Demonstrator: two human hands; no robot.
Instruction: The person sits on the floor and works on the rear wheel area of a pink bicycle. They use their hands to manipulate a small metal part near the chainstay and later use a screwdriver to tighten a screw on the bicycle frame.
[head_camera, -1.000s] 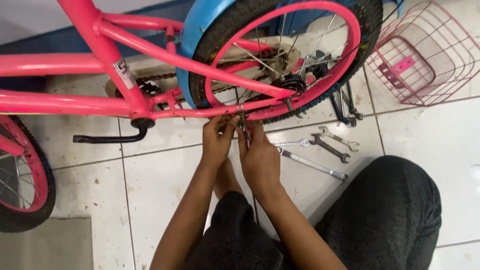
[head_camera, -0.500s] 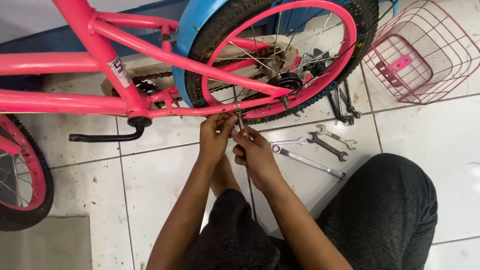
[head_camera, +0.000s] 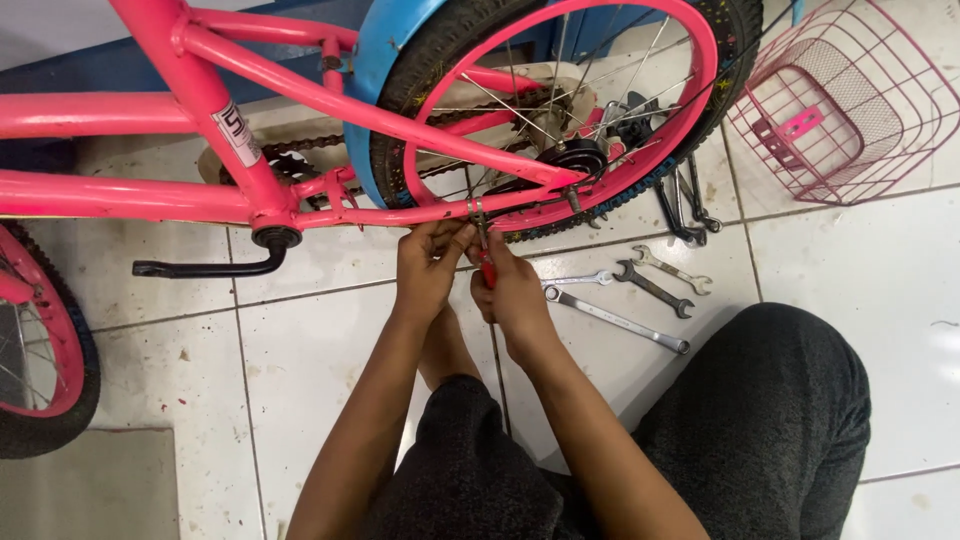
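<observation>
Nearest to me are my own knees in dark trousers (head_camera: 780, 430), folded over the white tiled floor (head_camera: 300, 350). My forearms run forward from there to the bike.

My right hand (head_camera: 515, 290) has its grip clamped on a small tool with a red handle (head_camera: 487, 270), its tip pointing up at a little metal clamp (head_camera: 477, 212) on the lower pink frame tube (head_camera: 400, 215). My left hand (head_camera: 428, 262) has its grip closed too, fingertips pinched at the same clamp from the other side, steadying it; whether it holds a loose part I cannot tell.

Just beside my right hand, three spanners (head_camera: 630, 295) lie on the tiles, well within reach. A black crank arm (head_camera: 215, 262) hangs off the bottom bracket to my left, and part of the front wheel (head_camera: 40, 370) shows at the frame's edge.

Farther off, the rear wheel (head_camera: 600, 110) with its pink rim sits under a blue mudguard (head_camera: 375, 90), the chain (head_camera: 320, 145) on its sprocket. More dark tools (head_camera: 685, 205) lie beyond the tyre, and a pink wire basket (head_camera: 845, 100) stands detached on the floor.

As I judge it, the work is midway: the wheel and chain look mounted, the clamp is being worked on, and the basket is not yet fitted.
</observation>
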